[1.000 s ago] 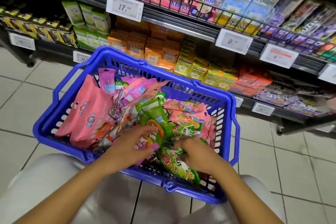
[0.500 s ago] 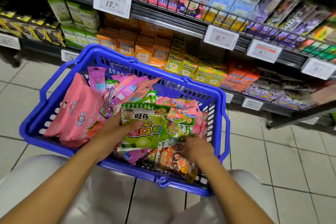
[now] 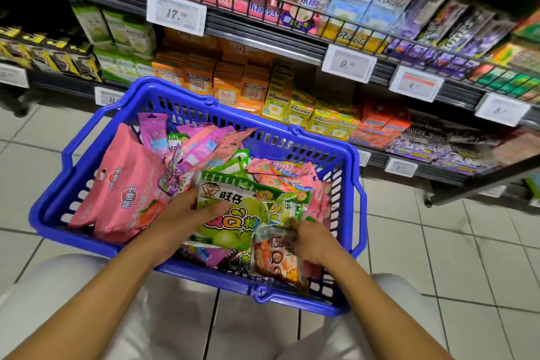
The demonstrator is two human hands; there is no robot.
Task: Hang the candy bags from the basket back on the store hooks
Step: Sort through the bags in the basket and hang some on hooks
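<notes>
Sorting through the blue basket [image 3: 96, 245], which rests on the person's lap in the lower middle of the frame, is the step in hand: picking out the candy bags to take to the hooks. The left hand [image 3: 187, 213], at centre frame, grips a green apple candy bag [image 3: 233, 213], thumb curled over its front and fingers behind its left edge, holding it up above the pile. The right hand [image 3: 312, 242], just right of it and lower, has its fingers curled into the top edge of an orange candy bag [image 3: 280, 260] lying near the basket's near wall; it looks like a pinch, though blur hides the fingertips. Next, I judge, the chosen bags must be lifted clear and their punched holes turned toward a hook, yet no hooks show anywhere in view, only shelves [image 3: 263, 41] of boxed sweets across the upper frame, so the person will need to look elsewhere. By count: two hands, one basket, one large pink bag [image 3: 122, 190] at its left, and a heap of smaller pink, purple and green bags too overlapped to number exactly.
</notes>
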